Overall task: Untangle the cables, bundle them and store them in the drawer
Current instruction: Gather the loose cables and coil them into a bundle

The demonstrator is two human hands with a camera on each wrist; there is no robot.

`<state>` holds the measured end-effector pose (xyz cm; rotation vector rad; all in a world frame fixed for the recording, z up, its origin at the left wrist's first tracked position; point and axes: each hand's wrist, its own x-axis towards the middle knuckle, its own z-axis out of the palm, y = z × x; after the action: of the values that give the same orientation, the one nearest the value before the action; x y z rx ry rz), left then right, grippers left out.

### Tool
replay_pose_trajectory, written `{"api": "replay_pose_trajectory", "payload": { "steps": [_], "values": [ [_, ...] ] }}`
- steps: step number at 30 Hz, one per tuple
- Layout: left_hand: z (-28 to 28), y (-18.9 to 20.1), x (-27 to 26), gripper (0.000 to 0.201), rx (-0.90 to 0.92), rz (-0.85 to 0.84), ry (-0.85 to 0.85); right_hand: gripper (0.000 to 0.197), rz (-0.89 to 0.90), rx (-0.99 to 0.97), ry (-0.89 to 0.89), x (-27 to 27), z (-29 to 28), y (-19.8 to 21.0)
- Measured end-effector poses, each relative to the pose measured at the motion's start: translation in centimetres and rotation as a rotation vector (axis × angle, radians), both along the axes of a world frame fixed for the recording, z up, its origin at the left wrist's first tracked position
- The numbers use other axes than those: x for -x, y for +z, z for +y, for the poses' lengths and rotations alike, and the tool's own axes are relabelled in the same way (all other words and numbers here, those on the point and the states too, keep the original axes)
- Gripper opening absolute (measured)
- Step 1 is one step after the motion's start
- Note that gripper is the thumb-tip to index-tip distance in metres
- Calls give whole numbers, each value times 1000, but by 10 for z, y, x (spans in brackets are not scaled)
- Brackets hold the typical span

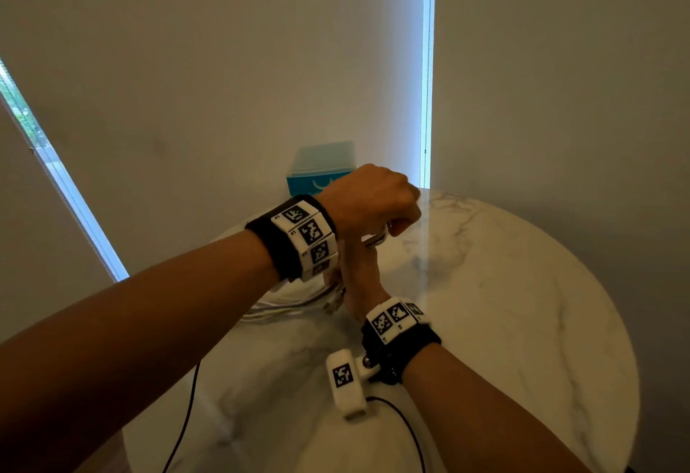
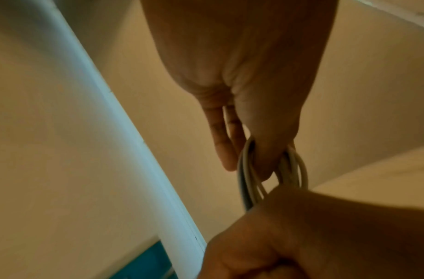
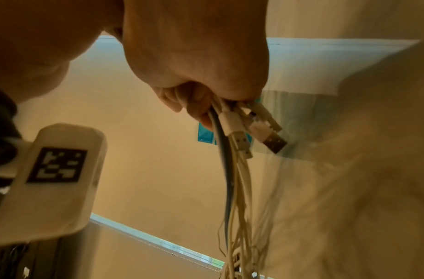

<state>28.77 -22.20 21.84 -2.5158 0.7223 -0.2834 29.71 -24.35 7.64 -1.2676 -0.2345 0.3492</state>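
Observation:
A bundle of white and grey cables (image 1: 291, 308) hangs between my two hands above the round marble table (image 1: 504, 304). My left hand (image 1: 388, 219) is uppermost, fingers curled, with the cables' looped end (image 2: 247, 181) hooked round a digit. Just below it my right hand (image 1: 354, 274) grips the bundle near its USB plugs (image 3: 275, 143); the rest of the cables (image 3: 226, 169) trail down to the table's left side. A teal drawer box (image 1: 317, 166) stands at the table's far edge, behind my left hand. Whether it is open or closed does not show.
A white tagged camera unit (image 1: 345, 383) juts from my right wrist strap, and thin black leads (image 1: 186, 416) run from both wrists over the near table edge. Blinds and a wall stand close behind the table. Bare marble lies to the right.

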Motion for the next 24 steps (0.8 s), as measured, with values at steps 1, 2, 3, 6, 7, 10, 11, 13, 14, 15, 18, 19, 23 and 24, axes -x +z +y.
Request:
{"api": "replay_pose_trajectory", "payload": {
  "steps": [1, 2, 3, 6, 7, 10, 11, 13, 14, 15, 18, 19, 23, 24],
  "values": [
    [11, -1, -1, 29, 151, 24, 43, 28, 24, 7, -26, -3, 1, 1],
    [22, -2, -1, 35, 322, 61, 98, 32, 86, -2, -53, -4, -1, 4],
    [33, -5, 0, 40, 477, 106, 157, 35, 144, -35, -75, -7, -5, 6],
    [59, -31, 8, 68, 768, 275, 383, 35, 243, -184, -114, -20, -19, 10],
    [66, -44, 12, 84, 786, 356, 484, 35, 266, -238, -110, -26, -25, 9],
    [76, -82, 25, 88, 685, 590, 659, 52, 358, -397, -90, -40, -37, 8],
    [76, -91, 27, 75, 709, 606, 664, 55, 373, -447, -74, -44, -39, 7],
    [76, -103, 29, 63, 818, 561, 612, 57, 398, -485, -46, -46, -40, 6],
    [75, -106, 29, 61, 853, 550, 573, 57, 417, -493, -42, -45, -40, 5],
    [74, -106, 27, 57, 887, 562, 542, 56, 438, -505, -42, -45, -39, 3],
    [70, -103, 21, 35, 992, 690, 535, 52, 475, -546, -28, -45, -41, 3],
    [69, -102, 18, 30, 971, 692, 540, 51, 472, -562, -16, -46, -42, 4],
    [73, -107, 10, 28, 907, 699, 550, 57, 407, -539, 40, -46, -45, 8],
    [73, -107, 10, 28, 900, 733, 550, 57, 386, -511, 39, -44, -45, 8]
  ]
}}
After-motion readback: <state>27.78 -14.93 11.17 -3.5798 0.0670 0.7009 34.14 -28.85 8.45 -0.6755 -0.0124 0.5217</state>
